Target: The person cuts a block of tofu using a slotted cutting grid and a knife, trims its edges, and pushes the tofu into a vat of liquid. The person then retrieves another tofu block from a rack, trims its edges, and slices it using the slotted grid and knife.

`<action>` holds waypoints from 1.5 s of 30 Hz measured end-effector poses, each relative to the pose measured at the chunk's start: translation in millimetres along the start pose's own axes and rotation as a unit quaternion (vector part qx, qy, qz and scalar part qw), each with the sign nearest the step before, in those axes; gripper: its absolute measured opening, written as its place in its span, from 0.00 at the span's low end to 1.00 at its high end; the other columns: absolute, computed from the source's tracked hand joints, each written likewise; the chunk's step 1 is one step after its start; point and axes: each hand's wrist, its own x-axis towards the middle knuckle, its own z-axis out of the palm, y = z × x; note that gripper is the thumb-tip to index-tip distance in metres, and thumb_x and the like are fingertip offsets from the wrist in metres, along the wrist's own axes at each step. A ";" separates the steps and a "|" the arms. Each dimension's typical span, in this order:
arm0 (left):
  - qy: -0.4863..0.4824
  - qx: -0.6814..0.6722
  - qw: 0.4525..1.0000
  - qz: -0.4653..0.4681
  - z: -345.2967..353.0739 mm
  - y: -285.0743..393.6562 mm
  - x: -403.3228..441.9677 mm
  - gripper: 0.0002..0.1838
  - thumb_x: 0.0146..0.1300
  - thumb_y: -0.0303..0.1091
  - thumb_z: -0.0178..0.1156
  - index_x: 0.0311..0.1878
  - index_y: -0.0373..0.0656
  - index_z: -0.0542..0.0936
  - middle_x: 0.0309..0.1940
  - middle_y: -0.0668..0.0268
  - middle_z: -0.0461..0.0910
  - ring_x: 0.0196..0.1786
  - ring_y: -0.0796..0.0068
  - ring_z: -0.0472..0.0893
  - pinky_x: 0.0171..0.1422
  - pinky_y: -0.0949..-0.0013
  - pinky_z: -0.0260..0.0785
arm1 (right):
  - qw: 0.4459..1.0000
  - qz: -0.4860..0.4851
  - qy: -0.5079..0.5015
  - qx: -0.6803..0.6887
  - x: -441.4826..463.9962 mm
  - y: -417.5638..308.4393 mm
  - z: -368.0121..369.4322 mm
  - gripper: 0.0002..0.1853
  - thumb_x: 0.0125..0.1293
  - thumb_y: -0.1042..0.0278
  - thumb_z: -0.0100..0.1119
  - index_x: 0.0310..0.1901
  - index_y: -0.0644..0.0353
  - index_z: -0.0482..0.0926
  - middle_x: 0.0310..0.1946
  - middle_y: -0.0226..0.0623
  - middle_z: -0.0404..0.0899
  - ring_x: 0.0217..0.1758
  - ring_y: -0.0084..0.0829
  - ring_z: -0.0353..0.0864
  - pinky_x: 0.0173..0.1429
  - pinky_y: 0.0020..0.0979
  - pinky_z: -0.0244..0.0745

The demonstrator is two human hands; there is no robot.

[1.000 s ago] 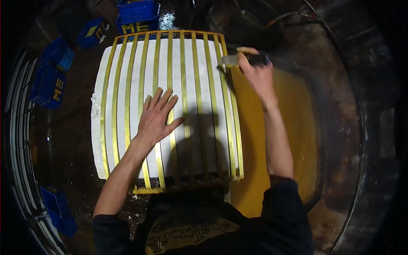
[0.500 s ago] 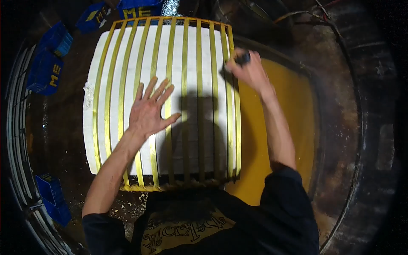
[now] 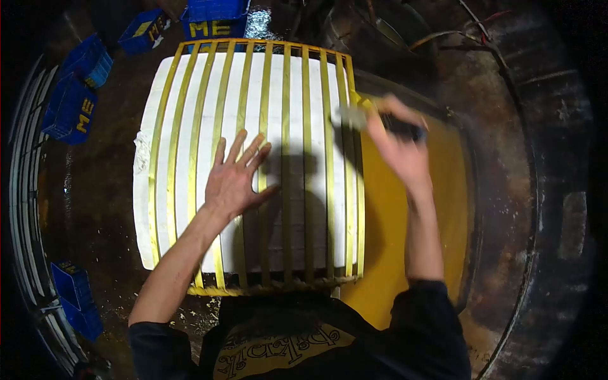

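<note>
A yellow slatted frame (image 3: 286, 114) lies over a large white slab (image 3: 253, 82). My left hand (image 3: 232, 183) rests palm down on the slats near the middle, fingers spread, holding nothing. At the frame's right edge, my right hand (image 3: 400, 142) is closed around the dark handle of a tool (image 3: 402, 128). The tool's pale, flat blade is blurred by motion and points left over the frame's right side. A yellow piece shows beside the blade; its shape is unclear. My shadow falls across the slab's lower right part.
A wide basin of yellow liquid (image 3: 437, 190) lies right of the frame. Blue crates (image 3: 71, 111) stand along the left, with another blue crate (image 3: 215, 22) behind the frame. Hoses (image 3: 443, 33) run across the back right. Pale crumbs lie on the floor at lower left.
My right hand has moved right and down with the tool, whose blade shows more than half a second ago. My left hand stays spread on the slats. The whole view has shifted slightly.
</note>
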 end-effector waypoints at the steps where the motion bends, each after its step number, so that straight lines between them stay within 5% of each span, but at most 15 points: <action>1: 0.000 0.003 1.000 -0.003 -0.1 0.0 -0.6 0.43 0.57 0.63 0.62 0.72 0.51 0.67 0.76 0.66 0.59 0.80 0.57 0.49 0.82 0.46 0.37 | 0.998 0.022 -0.040 -0.045 36.5 31.4 11.1 0.08 0.60 0.68 0.62 0.35 0.64 0.81 0.20 0.36 0.76 0.27 0.22 0.78 0.35 0.29 0.73; 5: 0.011 -0.030 0.999 0.009 -5.3 -3.8 2.1 0.41 0.56 0.62 0.64 0.69 0.50 0.70 0.73 0.64 0.63 0.79 0.51 0.51 0.81 0.38 0.37 | 0.988 -0.014 -0.031 -0.150 135.7 104.0 72.8 0.12 0.58 0.63 0.61 0.37 0.65 0.81 0.27 0.56 0.80 0.33 0.49 0.83 0.38 0.38 0.77; 12: 0.021 -0.052 0.998 0.025 -3.8 -5.6 -0.5 0.42 0.56 0.64 0.63 0.69 0.48 0.70 0.74 0.64 0.62 0.79 0.50 0.50 0.80 0.36 0.37 | 0.957 0.035 -0.161 -0.238 89.2 95.0 57.3 0.17 0.58 0.55 0.59 0.32 0.65 0.81 0.29 0.53 0.82 0.37 0.59 0.77 0.56 0.51 0.69; 13: 0.020 -0.057 0.998 0.031 -1.6 -6.4 -0.8 0.42 0.56 0.64 0.63 0.69 0.48 0.70 0.74 0.64 0.62 0.79 0.50 0.50 0.80 0.36 0.37 | 0.952 -0.014 -0.170 -0.256 47.4 71.6 46.6 0.15 0.58 0.57 0.61 0.27 0.64 0.80 0.22 0.47 0.79 0.30 0.48 0.79 0.46 0.45 0.75; 15: 0.036 -0.035 0.998 0.033 4.1 -7.7 -2.5 0.43 0.57 0.66 0.61 0.70 0.48 0.69 0.75 0.64 0.60 0.79 0.51 0.48 0.80 0.36 0.36 | 0.954 0.227 -0.186 -0.059 -46.3 -0.2 21.8 0.08 0.56 0.68 0.66 0.29 0.62 0.79 0.20 0.31 0.77 0.24 0.21 0.75 0.26 0.28 0.69; 20: 0.063 -0.032 0.997 0.036 10.3 -9.9 -4.1 0.43 0.58 0.67 0.59 0.69 0.48 0.70 0.75 0.65 0.59 0.79 0.53 0.47 0.80 0.36 0.36 | 0.851 0.350 -0.389 -0.035 -140.2 -98.9 -15.8 0.05 0.54 0.77 0.65 0.33 0.62 0.81 0.26 0.32 0.80 0.28 0.24 0.79 0.32 0.26 0.74; 22: 0.048 -0.051 0.997 0.034 9.4 -10.3 -3.0 0.43 0.57 0.67 0.59 0.69 0.48 0.70 0.75 0.64 0.59 0.79 0.52 0.48 0.79 0.35 0.36 | 0.915 0.315 -0.249 0.027 -118.0 -97.0 -20.3 0.01 0.58 0.75 0.63 0.32 0.61 0.80 0.25 0.33 0.81 0.26 0.21 0.81 0.30 0.21 0.74; 23: 0.053 -0.047 0.997 0.033 8.0 -10.5 -1.5 0.43 0.57 0.67 0.59 0.69 0.48 0.70 0.75 0.64 0.59 0.79 0.52 0.48 0.79 0.35 0.36 | 0.989 0.115 -0.074 0.051 -95.5 -81.4 -1.7 0.02 0.58 0.76 0.63 0.30 0.63 0.80 0.25 0.33 0.81 0.27 0.19 0.80 0.30 0.22 0.73; 27: 0.034 -0.048 0.998 0.028 5.8 -10.5 -1.6 0.46 0.57 0.68 0.59 0.72 0.48 0.66 0.76 0.63 0.57 0.79 0.50 0.48 0.79 0.33 0.35 | 1.000 -0.006 -0.018 0.004 67.6 5.5 63.6 0.07 0.59 0.69 0.64 0.31 0.64 0.79 0.21 0.33 0.77 0.27 0.15 0.71 0.32 0.25 0.70; 30: 0.047 -0.079 0.996 0.014 6.8 -10.3 -0.9 0.44 0.56 0.66 0.60 0.70 0.48 0.69 0.76 0.63 0.59 0.78 0.49 0.52 0.78 0.33 0.38 | 0.988 -0.036 -0.040 -0.145 145.5 79.8 119.0 0.11 0.57 0.64 0.62 0.35 0.64 0.80 0.27 0.54 0.81 0.34 0.56 0.80 0.41 0.43 0.77; 33: 0.050 -0.072 0.996 0.019 10.4 -12.1 -1.8 0.45 0.56 0.66 0.60 0.71 0.48 0.68 0.76 0.63 0.58 0.78 0.50 0.52 0.79 0.34 0.37 | 0.974 0.009 -0.095 -0.207 150.6 102.3 122.5 0.12 0.55 0.63 0.62 0.34 0.64 0.80 0.27 0.56 0.80 0.36 0.58 0.80 0.45 0.47 0.76; 35: 0.057 -0.082 0.995 0.019 11.3 -13.1 -2.3 0.45 0.56 0.67 0.60 0.71 0.48 0.68 0.76 0.64 0.58 0.79 0.50 0.51 0.79 0.35 0.37 | 0.969 0.000 -0.116 -0.219 107.7 78.3 102.1 0.13 0.54 0.62 0.63 0.32 0.65 0.80 0.25 0.55 0.79 0.32 0.56 0.79 0.42 0.47 0.76; 39: 0.067 -0.072 0.995 0.032 14.7 -12.9 -4.1 0.45 0.56 0.67 0.60 0.71 0.48 0.68 0.77 0.63 0.55 0.80 0.51 0.47 0.80 0.37 0.34 | 0.897 0.373 -0.186 0.147 -94.7 -2.1 50.9 0.07 0.61 0.64 0.63 0.31 0.58 0.81 0.17 0.32 0.77 0.24 0.20 0.78 0.28 0.29 0.72; 42: 0.066 -0.069 0.995 0.033 17.4 -13.0 -3.6 0.45 0.56 0.67 0.60 0.70 0.48 0.69 0.76 0.63 0.57 0.80 0.51 0.48 0.80 0.37 0.35 | 0.869 0.307 -0.388 -0.027 -136.3 -107.7 18.2 0.06 0.56 0.67 0.67 0.30 0.59 0.80 0.16 0.29 0.75 0.19 0.21 0.76 0.26 0.25 0.70; 45: 0.071 -0.069 0.995 0.030 13.6 -11.1 -4.8 0.44 0.55 0.67 0.60 0.69 0.47 0.70 0.75 0.63 0.60 0.79 0.51 0.49 0.80 0.37 0.36 | 0.926 0.225 -0.290 0.093 -103.7 -102.7 6.5 0.06 0.57 0.69 0.67 0.32 0.61 0.82 0.17 0.28 0.75 0.19 0.21 0.75 0.26 0.23 0.68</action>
